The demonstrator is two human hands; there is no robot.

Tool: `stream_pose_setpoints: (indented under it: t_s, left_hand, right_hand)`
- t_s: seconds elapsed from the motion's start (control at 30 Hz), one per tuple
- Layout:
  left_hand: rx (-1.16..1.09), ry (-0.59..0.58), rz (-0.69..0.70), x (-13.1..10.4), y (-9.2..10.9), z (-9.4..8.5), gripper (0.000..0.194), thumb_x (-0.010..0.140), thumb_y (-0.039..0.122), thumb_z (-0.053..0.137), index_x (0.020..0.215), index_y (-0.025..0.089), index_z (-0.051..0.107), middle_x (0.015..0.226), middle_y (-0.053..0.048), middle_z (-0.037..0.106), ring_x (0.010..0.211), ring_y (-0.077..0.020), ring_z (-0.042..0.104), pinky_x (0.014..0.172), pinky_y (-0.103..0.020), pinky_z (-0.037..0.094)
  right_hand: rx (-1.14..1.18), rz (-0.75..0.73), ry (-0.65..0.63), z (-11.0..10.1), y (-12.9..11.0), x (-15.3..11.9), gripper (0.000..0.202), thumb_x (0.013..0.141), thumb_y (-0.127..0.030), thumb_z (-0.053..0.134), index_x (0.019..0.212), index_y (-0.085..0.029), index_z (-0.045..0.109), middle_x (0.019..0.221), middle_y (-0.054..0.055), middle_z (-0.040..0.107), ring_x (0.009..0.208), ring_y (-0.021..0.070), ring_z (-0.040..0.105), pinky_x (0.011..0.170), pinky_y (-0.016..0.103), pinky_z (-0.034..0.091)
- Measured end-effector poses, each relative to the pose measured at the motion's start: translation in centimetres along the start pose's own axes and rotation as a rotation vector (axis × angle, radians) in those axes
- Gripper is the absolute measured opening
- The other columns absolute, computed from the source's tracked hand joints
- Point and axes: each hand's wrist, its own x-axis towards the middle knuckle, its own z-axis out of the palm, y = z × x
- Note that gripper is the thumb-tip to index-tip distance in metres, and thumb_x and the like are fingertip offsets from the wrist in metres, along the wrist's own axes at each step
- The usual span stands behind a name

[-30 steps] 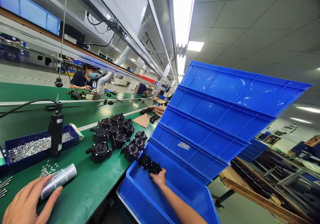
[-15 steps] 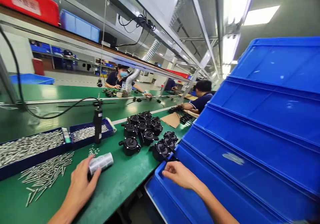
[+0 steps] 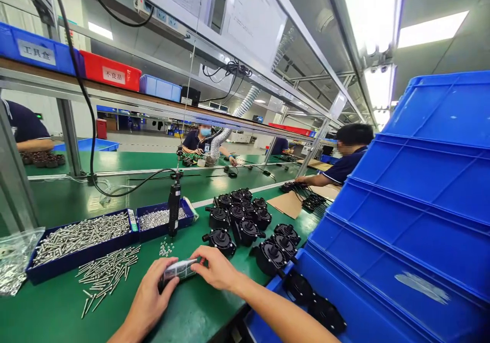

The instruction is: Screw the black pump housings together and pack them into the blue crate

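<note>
My left hand (image 3: 155, 287) is wrapped round a silvery, shiny cylinder (image 3: 180, 270) with a dark end, held just above the green bench. My right hand (image 3: 216, 267) pinches the cylinder's right end between thumb and fingers. Small nuts (image 3: 166, 249) lie loose behind the cylinder. To the left is a loose pile of long screws (image 3: 109, 271). A black electric screwdriver (image 3: 174, 207) hangs upright on its cable by a tray of small nuts (image 3: 158, 218). Several round black pump-like parts (image 3: 237, 213) stand behind my right hand.
A long tray of screws (image 3: 82, 236) and a plastic bag (image 3: 17, 261) are at the left. Stacked blue crates (image 3: 406, 220) rise at the right, with black parts (image 3: 325, 312) in a blue bin below. Co-workers (image 3: 346, 154) sit across and further along the bench.
My right hand has moved left from the blue bin's rim to the cylinder and now grips its right end. My left hand still holds the cylinder. The camera view has shifted left.
</note>
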Motion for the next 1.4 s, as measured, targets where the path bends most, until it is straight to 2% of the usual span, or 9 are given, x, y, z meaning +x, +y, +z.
stream_pose_setpoints:
  t_s: [0.17,0.43,0.63,0.83,0.9,0.97,1.07,1.2,1.4]
  left_hand:
    - [-0.054,-0.02,-0.029,0.9,1.7,-0.4,0.026,0.103,0.05,0.064,0.097,0.029,0.079,0.102,-0.006,0.075,0.092,-0.0239,0.075,0.08,-0.033,0.063]
    - [-0.032,0.015,-0.098,0.7,1.8,-0.1,0.049,0.105,0.062,0.058,0.078,0.023,0.071,0.086,-0.004,0.068,0.072,-0.0187,0.063,0.066,-0.028,0.05]
    - [-0.043,0.016,-0.117,0.7,1.5,-0.1,0.05,0.105,0.062,0.056,0.075,0.023,0.067,0.086,-0.003,0.066,0.074,-0.018,0.061,0.068,-0.026,0.047]
    - [-0.058,0.012,-0.148,0.6,1.2,-0.1,0.049,0.105,0.062,0.057,0.077,0.023,0.065,0.087,-0.002,0.065,0.078,-0.019,0.062,0.072,-0.027,0.047]
    - [-0.065,0.005,-0.151,0.5,1.3,-0.1,0.048,0.104,0.062,0.058,0.077,0.023,0.066,0.089,-0.003,0.066,0.08,-0.0197,0.063,0.074,-0.028,0.047]
    - [-0.079,-0.018,-0.146,0.5,1.4,-0.1,0.046,0.103,0.061,0.059,0.078,0.024,0.069,0.091,-0.003,0.066,0.081,-0.0202,0.063,0.075,-0.029,0.047]
    - [-0.111,-0.053,-0.174,0.5,1.4,-0.1,0.041,0.1,0.06,0.064,0.084,0.024,0.074,0.093,-0.004,0.068,0.082,-0.0211,0.064,0.073,-0.029,0.047]
    - [-0.184,-0.042,-0.342,0.6,0.9,-0.3,0.042,0.093,0.064,0.069,0.101,0.024,0.076,0.093,-0.004,0.074,0.082,-0.0239,0.067,0.074,-0.031,0.05]
    - [-0.188,-0.008,-0.428,0.7,0.7,-0.5,0.048,0.09,0.069,0.065,0.091,0.022,0.076,0.084,-0.004,0.074,0.078,-0.0246,0.066,0.07,-0.031,0.048]
  right_hand:
    - [0.063,0.028,0.041,0.8,0.2,0.0,0.007,0.094,-0.023,0.075,0.094,-0.017,0.078,0.095,0.005,0.075,0.084,0.0181,0.067,0.073,0.027,0.05]
    - [0.085,-0.022,0.048,1.6,0.1,-0.2,0.029,0.102,-0.029,0.063,0.076,-0.018,0.067,0.082,0.002,0.068,0.08,0.0178,0.062,0.074,0.029,0.046]
    - [0.103,-0.039,0.103,1.5,0.0,-0.5,0.012,0.104,-0.028,0.063,0.107,-0.02,0.071,0.082,0.002,0.071,0.064,0.017,0.063,0.06,0.028,0.047]
    - [0.077,-0.209,0.133,0.2,-0.9,-0.8,0.011,0.1,-0.022,0.058,0.094,-0.023,0.067,0.102,0.008,0.07,0.097,0.0243,0.066,0.088,0.038,0.053]
    - [0.091,-0.217,0.16,0.3,-1.1,-0.8,0.01,0.101,-0.021,0.057,0.103,-0.023,0.067,0.109,0.009,0.069,0.102,0.0245,0.065,0.091,0.039,0.054]
    - [0.112,-0.21,0.143,0.6,-1.2,-0.8,0.027,0.097,-0.02,0.064,0.124,-0.025,0.065,0.117,0.008,0.071,0.11,0.025,0.066,0.098,0.041,0.054]
    - [0.147,-0.178,0.102,1.2,-1.1,-0.5,0.058,0.091,-0.016,0.071,0.146,-0.026,0.054,0.113,0.005,0.074,0.109,0.0244,0.069,0.107,0.045,0.052]
    - [0.156,-0.134,0.163,1.4,-1.1,-0.1,0.055,0.092,-0.015,0.068,0.144,-0.024,0.051,0.099,0.002,0.075,0.107,0.025,0.07,0.107,0.047,0.052]
    - [0.116,-0.194,0.249,1.4,-1.0,0.1,0.06,0.093,-0.014,0.068,0.148,-0.026,0.045,0.107,0.004,0.08,0.119,0.0274,0.07,0.113,0.05,0.05]
